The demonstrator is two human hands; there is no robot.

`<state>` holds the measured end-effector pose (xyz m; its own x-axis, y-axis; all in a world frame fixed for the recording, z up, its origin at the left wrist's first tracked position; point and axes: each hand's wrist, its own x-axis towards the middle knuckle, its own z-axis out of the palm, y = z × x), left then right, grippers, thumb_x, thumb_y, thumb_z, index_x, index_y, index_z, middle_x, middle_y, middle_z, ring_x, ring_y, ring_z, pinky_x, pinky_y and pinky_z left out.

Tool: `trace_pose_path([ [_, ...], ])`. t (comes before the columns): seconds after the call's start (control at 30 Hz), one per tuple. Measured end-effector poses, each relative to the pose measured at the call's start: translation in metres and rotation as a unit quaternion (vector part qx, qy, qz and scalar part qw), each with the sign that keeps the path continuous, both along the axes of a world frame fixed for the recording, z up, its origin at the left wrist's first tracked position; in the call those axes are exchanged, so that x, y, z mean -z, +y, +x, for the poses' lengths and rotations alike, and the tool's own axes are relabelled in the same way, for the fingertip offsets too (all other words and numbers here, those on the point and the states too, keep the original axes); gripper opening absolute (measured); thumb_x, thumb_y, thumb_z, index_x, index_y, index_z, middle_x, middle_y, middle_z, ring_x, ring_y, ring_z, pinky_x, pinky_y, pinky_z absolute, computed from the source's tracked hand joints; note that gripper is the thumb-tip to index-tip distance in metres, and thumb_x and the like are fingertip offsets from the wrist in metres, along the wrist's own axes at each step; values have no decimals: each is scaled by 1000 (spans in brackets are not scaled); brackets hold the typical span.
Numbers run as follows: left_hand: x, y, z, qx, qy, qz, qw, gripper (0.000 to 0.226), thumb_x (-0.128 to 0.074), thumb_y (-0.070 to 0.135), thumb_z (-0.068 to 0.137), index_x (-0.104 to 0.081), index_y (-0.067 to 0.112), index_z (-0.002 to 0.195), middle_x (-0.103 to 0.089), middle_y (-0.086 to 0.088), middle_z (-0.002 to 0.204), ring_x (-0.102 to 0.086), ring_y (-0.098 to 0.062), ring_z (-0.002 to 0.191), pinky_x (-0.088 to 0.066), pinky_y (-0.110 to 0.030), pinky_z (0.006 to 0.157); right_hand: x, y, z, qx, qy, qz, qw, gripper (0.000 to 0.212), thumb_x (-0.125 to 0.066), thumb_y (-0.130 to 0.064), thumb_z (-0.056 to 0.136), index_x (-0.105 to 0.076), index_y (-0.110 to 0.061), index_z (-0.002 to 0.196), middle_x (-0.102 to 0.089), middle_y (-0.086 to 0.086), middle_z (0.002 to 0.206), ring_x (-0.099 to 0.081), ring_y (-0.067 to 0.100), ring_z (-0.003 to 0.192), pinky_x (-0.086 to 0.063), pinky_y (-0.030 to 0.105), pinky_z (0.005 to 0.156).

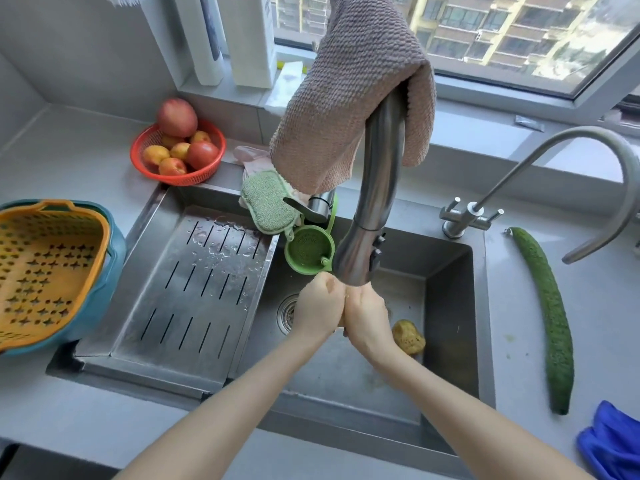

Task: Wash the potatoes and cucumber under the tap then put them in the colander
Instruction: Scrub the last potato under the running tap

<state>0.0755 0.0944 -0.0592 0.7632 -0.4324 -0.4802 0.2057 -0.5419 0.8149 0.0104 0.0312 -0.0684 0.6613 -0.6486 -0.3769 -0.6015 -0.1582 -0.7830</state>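
Note:
Both hands meet under the tap head (pixel 356 265) over the sink (pixel 446 306). My left hand (pixel 317 306) and my right hand (pixel 365 317) are curled around a potato, of which only a sliver shows between them (pixel 342 322). A second potato (pixel 408 337) lies on the sink floor, just right of my right wrist. The long green cucumber (pixel 547 317) lies on the counter to the right of the sink. The yellow colander (pixel 45 268) sits in a teal bowl on the counter at far left.
A slotted steel drain tray (pixel 194 282) covers the sink's left half. Behind it lie a green sponge (pixel 266 199) and a small green strainer (pixel 308 251). A red basket of fruit (pixel 178 147) stands at the back left. A second faucet (pixel 588 181) and a blue cloth (pixel 613 441) are on the right.

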Motion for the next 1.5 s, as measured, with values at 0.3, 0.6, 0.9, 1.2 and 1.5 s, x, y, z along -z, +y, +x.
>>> trace_pose_path([
  [0.3,25,24,-20,234,-207,-35,949,57,-38,31,85,-40,11,138,-44,-7,131,-43,-22,121,-29,-30,105,-15,-15,12,209,159,414,872,27,-47,-32,91,-57,-15,73,-59,2,48,-57,17,44,-40,16,39],
  [0.6,20,8,-29,49,-192,-79,977,35,-46,28,86,-54,-3,101,-46,-1,94,-48,-19,84,-33,-22,74,-24,2,17,328,-57,468,818,33,-41,-16,99,-53,-11,68,-57,0,44,-58,11,39,-45,18,38],
  [0.9,19,-8,3,-97,105,-99,985,27,-50,17,93,-46,9,68,-39,-6,57,-34,-16,57,-27,-30,53,-12,16,13,225,15,306,925,46,-50,-49,92,-51,-7,72,-48,7,55,-39,12,39,-28,17,36],
  [1.2,19,7,25,-62,252,-115,959,29,-34,12,101,-60,3,93,-59,-11,78,-55,-17,66,-45,-23,52,-18,7,1,78,45,360,929,43,-61,-28,85,-52,4,112,-51,10,70,-44,11,47,-39,21,42],
  [1.5,27,-5,12,-38,202,-79,975,26,-47,23,94,-63,6,82,-58,-8,75,-52,-20,72,-41,-31,65,-14,-2,0,168,51,433,884,22,-33,12,77,-52,2,76,-52,15,68,-44,16,40,-38,17,37],
])
